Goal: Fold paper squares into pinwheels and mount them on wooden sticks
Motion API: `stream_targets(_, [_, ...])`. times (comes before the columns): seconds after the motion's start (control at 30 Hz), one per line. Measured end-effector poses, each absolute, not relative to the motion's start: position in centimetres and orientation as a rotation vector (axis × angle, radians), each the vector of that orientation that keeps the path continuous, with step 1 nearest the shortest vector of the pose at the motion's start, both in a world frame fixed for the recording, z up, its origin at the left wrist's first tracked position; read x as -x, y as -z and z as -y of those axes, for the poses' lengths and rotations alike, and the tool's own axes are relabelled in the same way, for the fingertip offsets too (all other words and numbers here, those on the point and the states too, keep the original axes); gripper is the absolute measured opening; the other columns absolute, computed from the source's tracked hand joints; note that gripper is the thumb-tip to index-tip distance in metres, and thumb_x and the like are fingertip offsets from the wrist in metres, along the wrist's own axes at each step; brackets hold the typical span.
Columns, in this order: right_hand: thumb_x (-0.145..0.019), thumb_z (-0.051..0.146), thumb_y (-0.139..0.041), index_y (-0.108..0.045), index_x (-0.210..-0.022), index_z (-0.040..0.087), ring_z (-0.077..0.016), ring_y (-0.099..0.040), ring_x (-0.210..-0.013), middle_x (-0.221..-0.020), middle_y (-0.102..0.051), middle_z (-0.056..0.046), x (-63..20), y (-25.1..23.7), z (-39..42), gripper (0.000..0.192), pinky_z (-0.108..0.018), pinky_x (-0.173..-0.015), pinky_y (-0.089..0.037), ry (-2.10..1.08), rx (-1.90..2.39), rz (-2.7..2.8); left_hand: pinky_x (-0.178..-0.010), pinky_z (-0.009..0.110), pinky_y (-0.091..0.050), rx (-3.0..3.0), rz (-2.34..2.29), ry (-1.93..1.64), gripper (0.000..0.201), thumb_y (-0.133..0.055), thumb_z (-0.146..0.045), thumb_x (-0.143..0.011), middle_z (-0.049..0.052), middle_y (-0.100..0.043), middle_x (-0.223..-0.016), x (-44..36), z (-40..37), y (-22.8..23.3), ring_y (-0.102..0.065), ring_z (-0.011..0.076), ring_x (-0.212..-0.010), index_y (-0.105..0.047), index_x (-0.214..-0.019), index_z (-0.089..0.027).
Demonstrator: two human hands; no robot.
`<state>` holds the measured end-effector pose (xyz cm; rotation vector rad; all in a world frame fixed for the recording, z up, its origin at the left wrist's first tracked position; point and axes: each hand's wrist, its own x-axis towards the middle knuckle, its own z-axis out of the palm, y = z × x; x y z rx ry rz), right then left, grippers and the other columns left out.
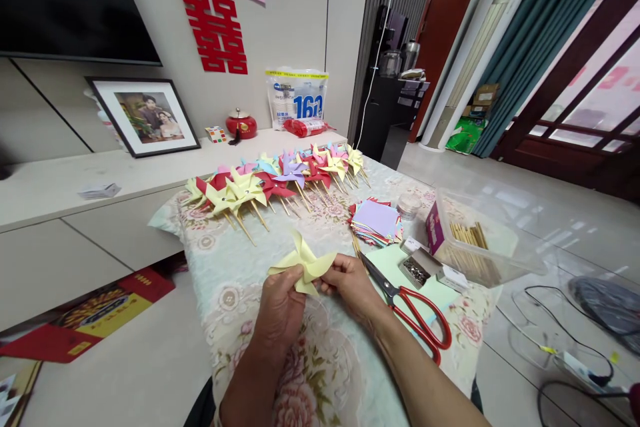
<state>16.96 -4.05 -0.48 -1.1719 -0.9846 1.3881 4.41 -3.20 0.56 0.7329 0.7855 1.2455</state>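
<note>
A pale yellow paper pinwheel [304,261] is held above the floral tablecloth [235,293] between both hands. My left hand [280,310] grips its lower folds from below. My right hand [350,280] pinches its right side with fingertips. Red-handled scissors [410,310] lie just right of my right hand. Beyond the hands, a row of finished pinwheels on sticks [280,180] in yellow, red, purple and pink lies across the far part of the table.
A stack of coloured paper squares [376,220], a small open box of pins [417,270], a small lidded jar [409,203] and a clear plastic tub of wooden sticks [475,240] sit to the right. A low cabinet with a framed photo [145,117] stands behind. Cables lie on the floor at right.
</note>
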Motion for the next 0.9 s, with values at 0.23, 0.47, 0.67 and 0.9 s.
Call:
stream_targets(0.23, [-0.065,0.032,-0.078,-0.063,-0.073,0.018,-0.0099,-0.052,-0.050,-0.053,-0.064,0.003,-17.20,0.01,4.21,0.022,-0.021,-0.051,-0.035,-1.428,1.106,0.851,-0.060,0.030,-0.050,-0.758,-0.716,-1.182,0.011,-0.067,-0.032,-0.071,0.005,-0.070,-0.070,-4.55,3.12,-0.01,-0.063,0.0238,-0.073,-0.071,-0.068,-0.022])
stream_targets(0.47, [-0.060,0.027,-0.077,-0.063,-0.067,0.017,-0.0100,-0.053,-0.051,-0.052,-0.063,0.002,-17.16,0.12,4.14,0.018,-0.021,-0.052,-0.037,-1.395,1.117,0.732,-0.061,0.030,-0.051,-0.729,-0.744,-1.205,0.008,-0.070,-0.030,-0.067,0.004,-0.071,-0.070,-4.58,3.19,-0.13,-0.065,0.0235,-0.073,-0.073,-0.065,-0.023])
stream_targets(0.67, [-0.060,0.024,-0.073,-0.063,-0.070,0.017,-0.0093,-0.051,-0.047,-0.050,-0.062,0.003,-16.98,-0.21,4.25,0.015,-0.020,-0.047,-0.036,-1.426,1.148,0.728,-0.060,0.032,-0.051,-0.769,-0.724,-1.128,0.016,-0.067,-0.035,-0.071,0.007,-0.070,-0.067,-4.60,3.40,-0.57,-0.065,0.0260,-0.074,-0.072,-0.064,-0.022])
stream_targets(0.9, [-0.060,0.030,-0.079,-0.063,-0.068,0.017,-0.0089,-0.050,-0.045,-0.050,-0.061,0.003,-17.12,-0.21,4.25,0.022,-0.019,-0.045,-0.034,-1.367,1.169,0.758,-0.065,0.031,-0.051,-0.775,-0.818,-1.184,0.013,-0.067,-0.035,-0.067,0.004,-0.069,-0.065,-4.53,3.36,-0.44,-0.065,0.0251,-0.076,-0.071,-0.064,-0.023])
